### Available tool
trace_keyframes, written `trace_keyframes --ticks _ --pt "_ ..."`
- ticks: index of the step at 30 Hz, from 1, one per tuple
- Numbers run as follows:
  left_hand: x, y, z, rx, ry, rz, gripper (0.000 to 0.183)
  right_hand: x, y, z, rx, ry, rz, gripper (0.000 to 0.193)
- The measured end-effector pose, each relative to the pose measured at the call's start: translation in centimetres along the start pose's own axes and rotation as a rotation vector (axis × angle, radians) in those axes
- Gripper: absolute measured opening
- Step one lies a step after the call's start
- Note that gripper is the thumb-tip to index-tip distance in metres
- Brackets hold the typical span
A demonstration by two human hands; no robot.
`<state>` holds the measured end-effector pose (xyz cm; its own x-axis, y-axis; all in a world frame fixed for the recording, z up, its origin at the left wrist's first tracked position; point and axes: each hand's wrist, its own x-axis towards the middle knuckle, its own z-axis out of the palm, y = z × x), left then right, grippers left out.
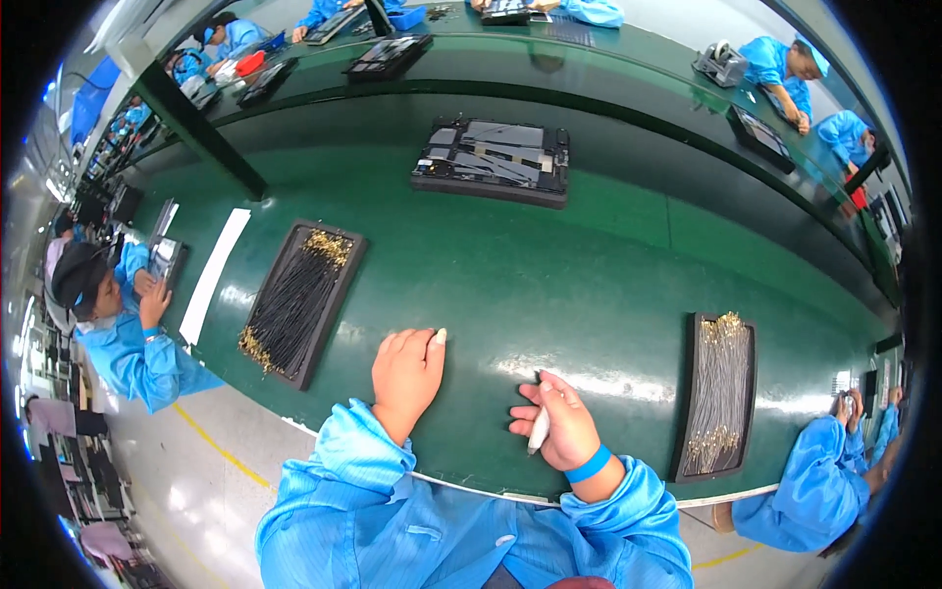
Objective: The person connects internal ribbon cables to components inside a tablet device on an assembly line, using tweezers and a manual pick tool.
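Observation:
My left hand rests on the green tabletop, its fingers curled under and the thumb against them. A small pale spot shows at its thumb tip; whatever lies inside the fist, if anything, is hidden. To its right, my right hand, with a blue wristband, holds a short white pen-like tool against the curled fingers. Left of my left hand lies a dark tray of black cables with gold ends. On the far right, another dark tray holds grey cables with gold ends.
Ahead of my hands, an opened flat electronic device lies on a dark block. A white strip lies at the left, near a seated co-worker. A dark post rises at the back left. Another co-worker sits at the right.

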<state>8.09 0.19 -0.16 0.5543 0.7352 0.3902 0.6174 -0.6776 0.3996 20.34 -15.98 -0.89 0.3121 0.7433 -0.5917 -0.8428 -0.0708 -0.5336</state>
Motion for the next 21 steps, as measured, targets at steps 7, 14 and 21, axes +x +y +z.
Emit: trace_keyframes --ticks 7,14,21 --pt "-0.14 -0.18 0.24 0.03 0.052 0.006 0.018 0.08 0.18 0.01 -0.005 -0.019 0.001 0.041" --pt "-0.2 -0.32 0.24 0.007 0.053 -0.009 0.019 -0.26 0.29 0.22 -0.009 -0.002 -0.017 0.04" --pt "-0.09 -0.28 0.21 0.025 0.062 -0.003 0.017 -0.21 0.23 0.21 -0.008 0.001 -0.016 0.038"
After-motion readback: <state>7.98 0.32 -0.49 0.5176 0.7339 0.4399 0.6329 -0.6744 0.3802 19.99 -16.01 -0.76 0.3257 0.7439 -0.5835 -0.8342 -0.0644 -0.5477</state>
